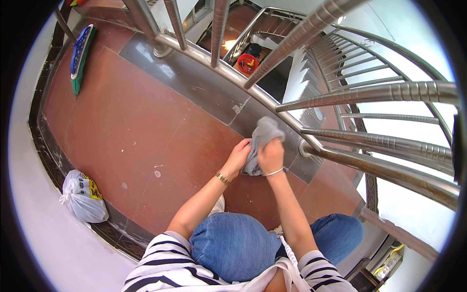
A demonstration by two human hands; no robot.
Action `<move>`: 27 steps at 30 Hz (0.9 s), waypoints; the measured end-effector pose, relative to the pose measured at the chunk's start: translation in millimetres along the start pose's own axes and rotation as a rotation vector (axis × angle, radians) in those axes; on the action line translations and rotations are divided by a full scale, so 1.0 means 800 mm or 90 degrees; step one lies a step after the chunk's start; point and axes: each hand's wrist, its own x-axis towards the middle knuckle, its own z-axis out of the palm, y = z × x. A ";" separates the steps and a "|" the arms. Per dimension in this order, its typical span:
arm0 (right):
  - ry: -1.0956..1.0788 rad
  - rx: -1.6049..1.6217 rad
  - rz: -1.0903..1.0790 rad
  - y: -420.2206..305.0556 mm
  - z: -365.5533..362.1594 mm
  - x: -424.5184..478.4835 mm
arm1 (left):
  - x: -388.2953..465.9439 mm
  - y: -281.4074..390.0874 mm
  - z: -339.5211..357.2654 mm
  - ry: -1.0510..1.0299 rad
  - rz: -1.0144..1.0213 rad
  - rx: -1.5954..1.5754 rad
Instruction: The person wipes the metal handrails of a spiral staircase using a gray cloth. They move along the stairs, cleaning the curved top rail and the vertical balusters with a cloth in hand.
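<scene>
A grey cloth [259,146] is bunched between my two hands, above the tiled landing floor and near the bottom rail of the stainless steel railing [255,92]. My left hand [239,157], with a gold-coloured watch or bracelet at its wrist, grips the cloth's left edge. On the cloth's right side my right hand [271,155] is closed around a fold, a silver bangle at its wrist. The upper part of the cloth looks slightly blurred. Both hands are in front of my knees.
A blue and green broom [82,54] rests on the red tiles [146,120] at the upper left. A tied white plastic bag [85,200] sits by the left wall. Beyond the railing, stairs descend; a red bucket [247,63] stands on a lower level.
</scene>
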 end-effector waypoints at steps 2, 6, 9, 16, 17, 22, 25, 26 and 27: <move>-0.016 0.064 -0.106 -0.042 0.010 0.027 | -0.005 -0.001 -0.017 0.043 0.021 -0.067; -0.136 0.002 -0.003 -0.083 0.049 0.154 | -0.007 0.058 -0.032 0.111 0.128 -0.165; -0.182 -0.102 0.111 -0.071 0.097 0.255 | 0.022 0.105 -0.036 0.095 0.140 -0.201; -0.420 -0.059 0.168 -0.069 0.089 0.309 | 0.033 0.141 -0.046 0.118 0.151 -0.161; -0.313 -0.108 0.150 -0.074 0.096 0.292 | 0.033 0.129 -0.053 0.119 0.135 -0.157; -0.103 -0.225 0.047 -0.107 0.105 0.191 | 0.010 0.087 -0.053 0.131 0.064 -0.181; -0.015 -0.304 -0.032 -0.100 0.120 0.150 | 0.003 0.078 -0.047 0.146 0.026 -0.164; -0.029 -0.336 -0.035 -0.094 0.125 0.149 | 0.006 0.072 -0.046 0.153 0.023 -0.158; -0.046 -0.363 -0.036 -0.095 0.130 0.149 | 0.006 0.066 -0.050 0.164 0.017 -0.148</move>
